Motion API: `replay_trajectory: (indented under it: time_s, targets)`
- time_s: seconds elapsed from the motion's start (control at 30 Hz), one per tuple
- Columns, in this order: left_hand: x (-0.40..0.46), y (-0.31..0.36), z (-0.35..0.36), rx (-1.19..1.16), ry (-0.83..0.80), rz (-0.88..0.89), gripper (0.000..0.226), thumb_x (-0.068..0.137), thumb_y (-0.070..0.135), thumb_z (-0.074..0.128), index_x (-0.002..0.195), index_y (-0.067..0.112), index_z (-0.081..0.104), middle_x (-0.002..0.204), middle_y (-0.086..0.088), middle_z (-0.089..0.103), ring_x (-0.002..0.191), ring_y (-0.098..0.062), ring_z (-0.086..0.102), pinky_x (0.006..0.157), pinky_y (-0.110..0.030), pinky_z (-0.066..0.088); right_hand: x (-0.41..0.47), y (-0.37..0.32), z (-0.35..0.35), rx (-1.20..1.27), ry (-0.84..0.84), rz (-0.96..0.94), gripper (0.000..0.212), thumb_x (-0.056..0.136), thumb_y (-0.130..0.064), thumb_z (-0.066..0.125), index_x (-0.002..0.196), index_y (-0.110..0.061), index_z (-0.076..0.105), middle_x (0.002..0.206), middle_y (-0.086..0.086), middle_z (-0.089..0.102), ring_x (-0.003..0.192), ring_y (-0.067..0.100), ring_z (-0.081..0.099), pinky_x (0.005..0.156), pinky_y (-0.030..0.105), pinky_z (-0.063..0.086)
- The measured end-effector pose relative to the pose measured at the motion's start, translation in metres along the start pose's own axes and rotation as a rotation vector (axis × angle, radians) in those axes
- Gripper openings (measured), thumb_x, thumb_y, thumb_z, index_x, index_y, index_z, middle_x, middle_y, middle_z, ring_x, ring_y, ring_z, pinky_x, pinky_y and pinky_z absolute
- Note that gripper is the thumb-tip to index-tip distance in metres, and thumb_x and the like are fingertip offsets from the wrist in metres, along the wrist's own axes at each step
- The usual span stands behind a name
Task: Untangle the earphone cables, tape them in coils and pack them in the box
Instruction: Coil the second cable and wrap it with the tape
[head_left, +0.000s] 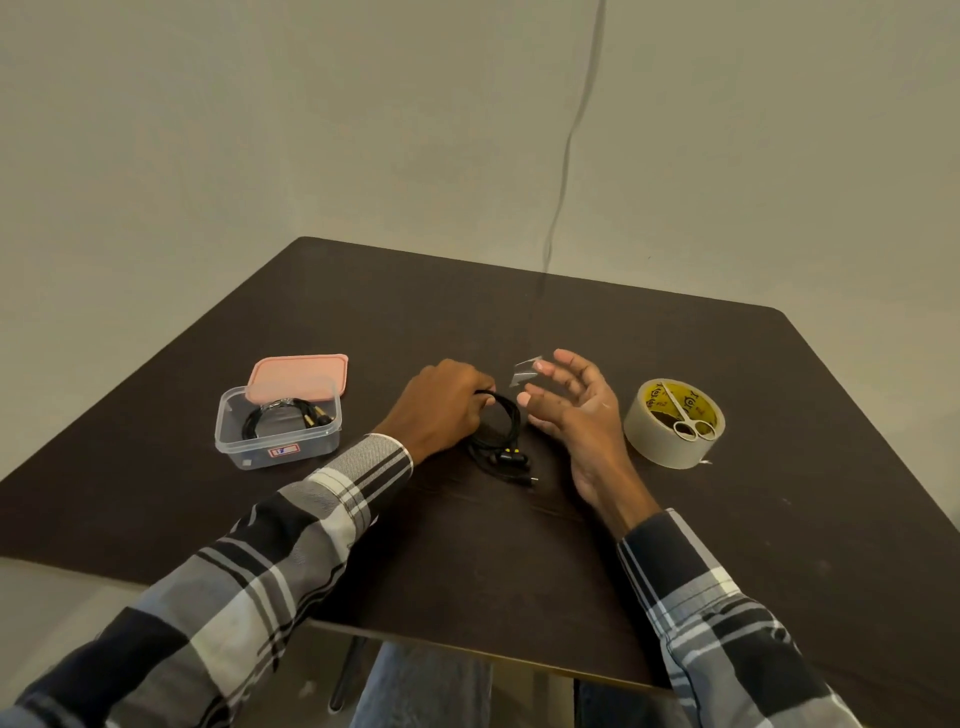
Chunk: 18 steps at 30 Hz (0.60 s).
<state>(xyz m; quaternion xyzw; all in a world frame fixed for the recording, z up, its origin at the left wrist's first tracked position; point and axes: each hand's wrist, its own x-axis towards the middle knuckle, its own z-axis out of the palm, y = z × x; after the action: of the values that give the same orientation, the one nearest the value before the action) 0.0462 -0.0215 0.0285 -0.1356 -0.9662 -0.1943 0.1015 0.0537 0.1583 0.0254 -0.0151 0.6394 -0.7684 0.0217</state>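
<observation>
Checked sleeves came in from the bottom, one on each side, and they were closest to the camera. Under them sat the big dark table (675, 364), the largest thing there.

Next in size was the fat roll of tape (674, 423), on the right side of the table. It lay flat with its hole facing up. Small scissors (684, 415) rested across the top of the roll, with the loops toward the person and the blades pointing away.

On the left side stood the clear box (278, 428). One coiled black cable (285, 415) already lay inside it. A pink lid (298, 376) leaned on the far edge of the box.

The left hand (441, 405) was curled round the top of the earphone coil (498, 431) and held it against the table, in the middle between the box and the tape. The coil was a long loop. It stretched from the hand toward the person, and its plug and buds pointed at the near edge.

The right hand (576, 410) hovered just beside the coil with its fingers spread wide and a little bent. A small clear tape piece (525, 370) stuck to a fingertip and hung over the coil, not touching it.
</observation>
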Motion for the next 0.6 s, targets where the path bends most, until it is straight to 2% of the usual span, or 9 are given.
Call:
replay_trajectory:
  time_s: [0.1,0.2,0.4,0.5,0.6]
  targets:
    - [0.002,0.004,-0.011,-0.026,0.061,0.065,0.018,0.097,0.021,0.055,0.089,0.014,0.069,0.078,0.0,0.06,0.073,-0.019,0.056,0.06,-0.027,0.034,0.001,-0.004,0.004,0.022,-0.021,-0.009,0.075,0.077,0.004,0.08,0.139,-0.023,0.046,0.128,-0.004,0.065,0.103,0.018,0.072,0.086,0.041,0.061]
    - [0.006,0.007,-0.024,-0.057,0.146,0.148,0.017,0.097,0.02,0.055,0.093,0.015,0.071,0.078,-0.002,0.061,0.07,-0.017,0.055,0.06,-0.03,0.04,0.003,-0.012,0.009,0.0,-0.032,-0.05,0.077,0.077,0.004,0.08,0.14,-0.022,0.045,0.129,-0.003,0.064,0.095,0.016,0.074,0.09,0.048,0.058]
    - [0.017,0.014,-0.053,-0.22,0.283,0.209,0.012,0.093,0.018,0.061,0.094,0.019,0.073,0.075,0.006,0.06,0.069,-0.01,0.053,0.064,-0.031,0.044,0.007,-0.042,0.011,-0.019,-0.036,-0.183,0.077,0.076,0.007,0.079,0.141,-0.02,0.045,0.125,0.002,0.064,0.082,0.015,0.073,0.075,0.035,0.059]
    - [0.019,0.018,-0.066,-0.346,0.292,0.186,0.013,0.092,0.019,0.065,0.099,0.02,0.075,0.079,0.003,0.064,0.075,-0.013,0.059,0.071,-0.03,0.047,0.007,-0.056,0.011,-0.028,-0.05,-0.258,0.078,0.077,0.007,0.079,0.141,-0.019,0.043,0.123,0.005,0.064,0.079,0.02,0.072,0.063,0.027,0.056]
    - [0.02,0.024,-0.079,-0.495,0.301,0.137,0.014,0.092,0.018,0.066,0.101,0.019,0.076,0.078,0.007,0.064,0.076,-0.014,0.062,0.072,-0.028,0.048,0.007,-0.069,0.013,-0.026,-0.043,-0.336,0.077,0.077,0.008,0.078,0.139,-0.021,0.044,0.12,0.006,0.064,0.077,0.018,0.071,0.065,0.027,0.057]
